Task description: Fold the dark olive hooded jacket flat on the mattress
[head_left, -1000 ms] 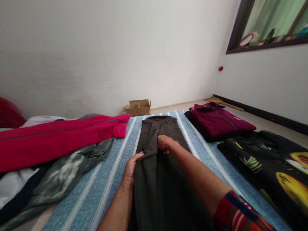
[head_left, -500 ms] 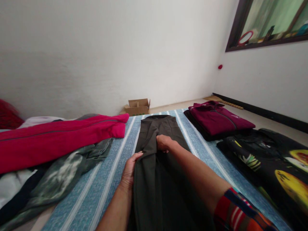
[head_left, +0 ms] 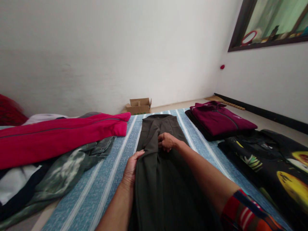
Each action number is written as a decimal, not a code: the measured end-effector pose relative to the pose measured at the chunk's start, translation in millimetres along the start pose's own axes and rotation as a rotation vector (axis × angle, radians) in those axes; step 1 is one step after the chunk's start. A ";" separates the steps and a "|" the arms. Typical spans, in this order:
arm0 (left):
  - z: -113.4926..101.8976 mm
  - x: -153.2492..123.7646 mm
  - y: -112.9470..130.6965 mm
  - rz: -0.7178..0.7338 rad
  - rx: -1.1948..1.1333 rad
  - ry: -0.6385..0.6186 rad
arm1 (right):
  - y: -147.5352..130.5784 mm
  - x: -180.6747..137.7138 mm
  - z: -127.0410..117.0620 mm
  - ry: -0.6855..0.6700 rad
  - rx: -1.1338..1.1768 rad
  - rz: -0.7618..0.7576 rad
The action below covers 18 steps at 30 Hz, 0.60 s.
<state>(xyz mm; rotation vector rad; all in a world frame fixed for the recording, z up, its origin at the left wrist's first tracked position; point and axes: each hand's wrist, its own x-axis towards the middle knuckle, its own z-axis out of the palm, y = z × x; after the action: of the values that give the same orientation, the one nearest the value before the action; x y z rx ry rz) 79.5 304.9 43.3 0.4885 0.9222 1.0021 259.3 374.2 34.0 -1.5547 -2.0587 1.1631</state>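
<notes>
Straightening the cloth seems the current step: dark trousers lie lengthwise along the middle of the striped sheet; right hand, fingers curled, pinches a fold; left hand, half-curled, touches an edge, grip unclear; next move likely calls for keeping layers aligned

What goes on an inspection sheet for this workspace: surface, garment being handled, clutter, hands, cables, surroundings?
Surface: blue cloth with white stripes.
Job's things: dark trousers laid lengthwise, waistband at the far end.
Clutter: loose clothes at left, red garment on top; folded maroon top and black printed garment at right.
Hands: left hand at the trousers' left edge, grip partly hidden; right hand curled on the cloth near the middle.
Cables: nothing seen.
Surroundings: pale wall, open cardboard box, window upper right.
</notes>
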 end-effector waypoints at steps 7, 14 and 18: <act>3.8 -1.7 0.5 0.009 -0.009 0.008 | 12.1 -3.7 -10.8 -0.039 0.185 0.001; 3.3 -2.8 -1.0 0.001 0.021 0.041 | 32.0 -24.6 -34.2 0.065 0.238 0.063; 2.4 -1.5 -2.5 -0.005 0.020 0.015 | 41.0 -37.1 -38.8 0.203 0.167 0.157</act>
<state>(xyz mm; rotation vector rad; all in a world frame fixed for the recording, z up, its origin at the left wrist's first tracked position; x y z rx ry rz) 82.4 302.6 43.4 0.4959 0.9475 0.9944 325.3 360.0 35.3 -1.6997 -1.6932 1.1455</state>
